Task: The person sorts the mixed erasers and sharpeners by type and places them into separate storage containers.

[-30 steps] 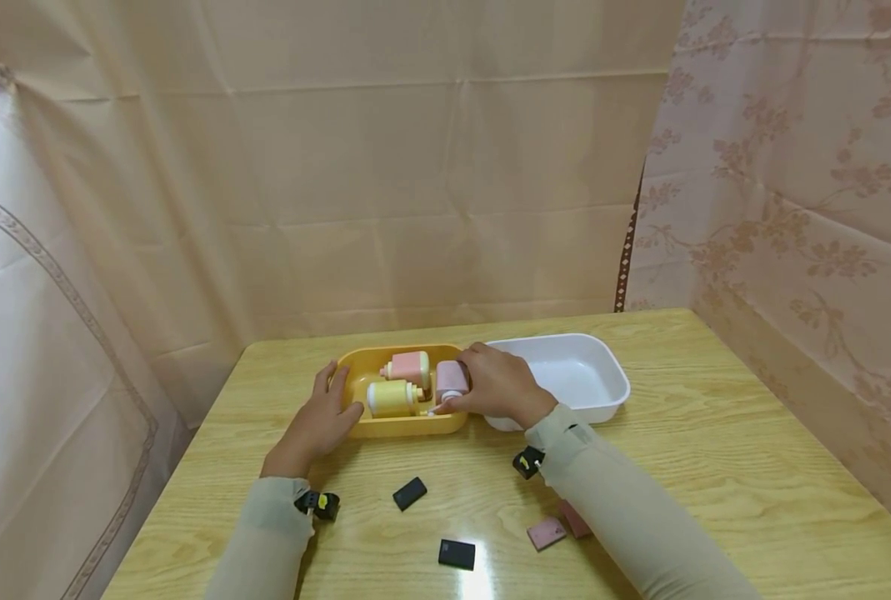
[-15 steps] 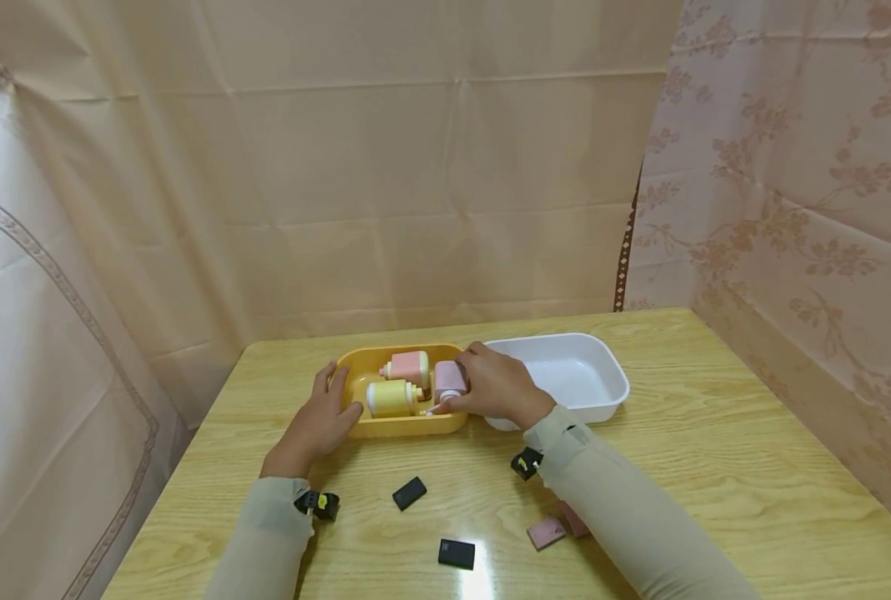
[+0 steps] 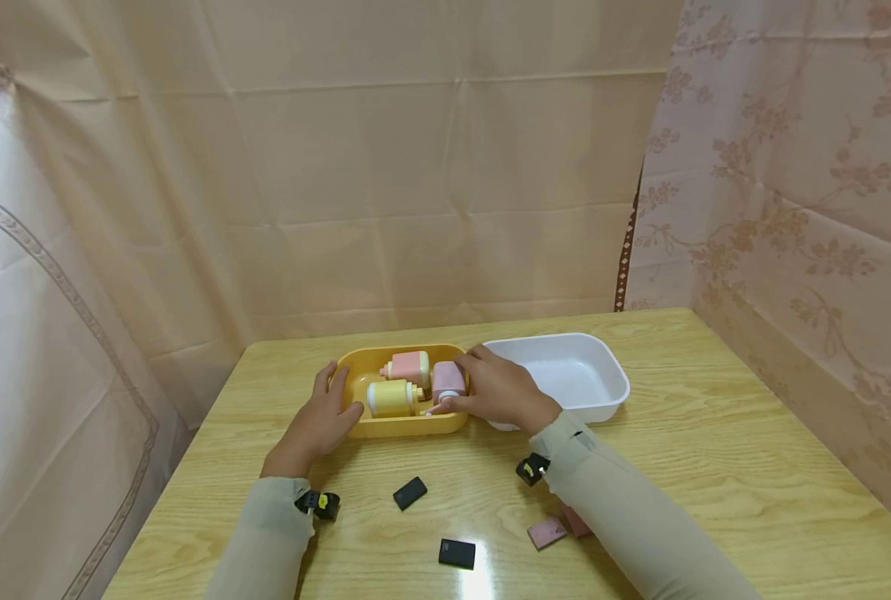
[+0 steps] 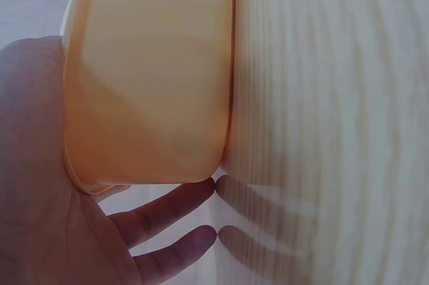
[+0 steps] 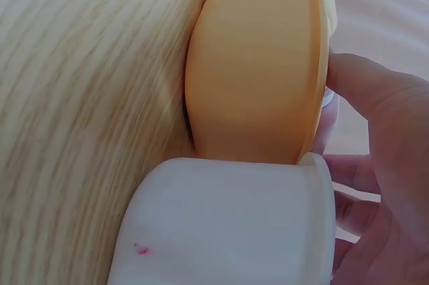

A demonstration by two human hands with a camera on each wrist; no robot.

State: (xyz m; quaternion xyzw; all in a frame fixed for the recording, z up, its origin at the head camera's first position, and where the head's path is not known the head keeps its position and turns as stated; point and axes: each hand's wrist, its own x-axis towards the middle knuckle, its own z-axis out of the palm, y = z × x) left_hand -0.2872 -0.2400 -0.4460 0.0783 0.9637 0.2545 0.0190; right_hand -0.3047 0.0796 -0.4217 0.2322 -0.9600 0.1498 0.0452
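A yellow tray point(image 3: 407, 427) holds several small bottles. A pink bottle point(image 3: 407, 367) lies at the back, a yellow bottle point(image 3: 391, 398) in front of it, and a lilac bottle point(image 3: 448, 377) with a white neck is at the right end. My left hand point(image 3: 321, 421) rests around the tray's left end; in the left wrist view its fingers point(image 4: 164, 214) reach down past the end wall to the table. Reaching over the right rim, my right hand point(image 3: 505, 387) holds the lilac bottle between thumb and fingers. The right wrist view mostly hides that bottle behind the rim.
A white tray point(image 3: 616, 379) stands right beside the yellow one, partly under my right hand. Two black flat blocks point(image 3: 411, 493) and pink flat pieces point(image 3: 546, 533) lie on the table point(image 3: 678, 467) in front. Curtains point(image 3: 430, 208) hang behind.
The lilac bottle has shifted very slightly left, and my right hand and wrist have drawn slightly to the right. My left hand and the trays stay put.
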